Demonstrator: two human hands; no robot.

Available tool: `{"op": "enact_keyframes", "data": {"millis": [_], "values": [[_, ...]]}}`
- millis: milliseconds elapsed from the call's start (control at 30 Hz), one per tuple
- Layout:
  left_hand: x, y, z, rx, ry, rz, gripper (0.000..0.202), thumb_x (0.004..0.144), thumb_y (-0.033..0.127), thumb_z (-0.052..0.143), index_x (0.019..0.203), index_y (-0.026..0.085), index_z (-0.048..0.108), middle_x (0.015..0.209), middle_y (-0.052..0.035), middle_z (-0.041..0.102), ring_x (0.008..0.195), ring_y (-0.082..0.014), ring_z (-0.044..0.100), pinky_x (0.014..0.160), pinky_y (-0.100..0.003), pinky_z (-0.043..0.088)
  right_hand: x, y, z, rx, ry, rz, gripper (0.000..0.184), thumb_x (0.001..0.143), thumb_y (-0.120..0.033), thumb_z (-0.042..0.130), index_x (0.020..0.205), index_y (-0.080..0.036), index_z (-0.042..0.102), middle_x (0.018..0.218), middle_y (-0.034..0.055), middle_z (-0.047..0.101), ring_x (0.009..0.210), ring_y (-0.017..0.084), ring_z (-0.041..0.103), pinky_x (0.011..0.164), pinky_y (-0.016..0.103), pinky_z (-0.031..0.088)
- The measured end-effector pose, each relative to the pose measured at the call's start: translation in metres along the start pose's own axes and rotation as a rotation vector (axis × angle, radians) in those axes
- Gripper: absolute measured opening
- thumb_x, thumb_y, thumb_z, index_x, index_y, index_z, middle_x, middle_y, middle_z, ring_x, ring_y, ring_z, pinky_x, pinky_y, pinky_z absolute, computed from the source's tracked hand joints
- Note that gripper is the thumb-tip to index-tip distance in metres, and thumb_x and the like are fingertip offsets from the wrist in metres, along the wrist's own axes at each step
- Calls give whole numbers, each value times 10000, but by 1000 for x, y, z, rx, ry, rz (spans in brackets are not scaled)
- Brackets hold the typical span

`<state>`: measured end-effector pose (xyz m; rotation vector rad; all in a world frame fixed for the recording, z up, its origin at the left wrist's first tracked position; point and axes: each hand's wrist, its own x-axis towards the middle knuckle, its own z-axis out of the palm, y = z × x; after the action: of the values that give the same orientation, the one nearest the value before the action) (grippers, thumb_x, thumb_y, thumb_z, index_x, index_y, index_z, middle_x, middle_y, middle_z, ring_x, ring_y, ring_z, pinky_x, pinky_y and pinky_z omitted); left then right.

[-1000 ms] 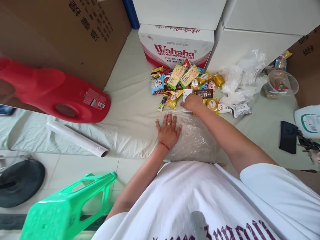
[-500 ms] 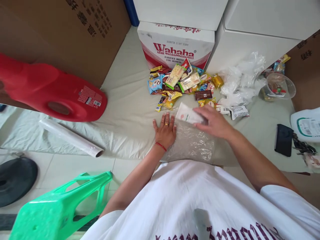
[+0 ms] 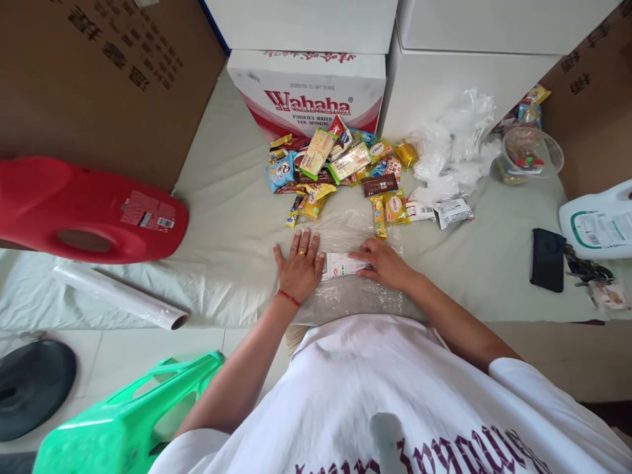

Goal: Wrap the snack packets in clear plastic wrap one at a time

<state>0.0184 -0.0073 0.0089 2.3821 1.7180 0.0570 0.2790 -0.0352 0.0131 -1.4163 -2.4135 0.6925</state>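
Note:
My left hand lies flat with its fingers spread, at the left edge of a sheet of clear plastic film. In my right hand the fingers grip the right end of a small white packet with red and green print. That packet is down against the film, its left end close to my left fingers. Just beyond both hands lies a pile of wrapped snacks, including a dark brown bar and a yellow packet.
Behind the snacks stands a Wahaha carton. Crumpled clear plastic and a round tub are at the right, with a phone and a white jug. Leftward are a red jug, a film roll and a green stool.
My right hand has brought the white packet down and nearer to me, onto the film beside my left hand. My left hand stays flat. The whole view has shifted slightly.

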Motion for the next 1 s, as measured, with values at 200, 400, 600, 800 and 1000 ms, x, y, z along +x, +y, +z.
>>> {"op": "enact_keyframes", "data": {"millis": [200,400,600,800,1000], "values": [[1,0,0,-12,2,2,596,1076,373,188,1636,239,345,1717,-104,289,1612,-268,244,1261,-724,25,6,-7,2,-50,32,33,491,933,-393,723,1390,-221,682,1195,144,615,1090,286,552,988,457,468],[1,0,1,-38,5,-12,593,1067,356,214,1635,257,349,1716,-102,300,1611,-283,250,1258,-732,52,28,27,-48,-8,195,120,372,1040,-359,472,1264,-235,742,1199,126,681,1120,283,605,994,449,502],[0,0,1,-46,20,-8,588,1066,351,223,1629,254,361,1713,-99,305,1608,-270,258,1259,-726,61,96,107,-118,-356,101,371,534,860,-144,621,1393,-126,653,1332,180,651,1179,344,574,990,456,483],[-1,0,2,-53,45,-7,583,1068,374,240,1625,267,374,1711,-96,311,1609,-267,257,1272,-696,62,123,118,-121,-475,-39,206,454,903,-366,702,1244,-68,716,1247,206,663,1237,345,517,1019,482,419],[-1,0,4,-62,57,-12,579,1068,377,244,1622,274,380,1712,-90,310,1608,-267,259,1271,-699,63,100,85,-144,-508,188,295,546,952,-585,596,1289,-162,676,1241,219,656,1228,405,515,993,580,462]]}}
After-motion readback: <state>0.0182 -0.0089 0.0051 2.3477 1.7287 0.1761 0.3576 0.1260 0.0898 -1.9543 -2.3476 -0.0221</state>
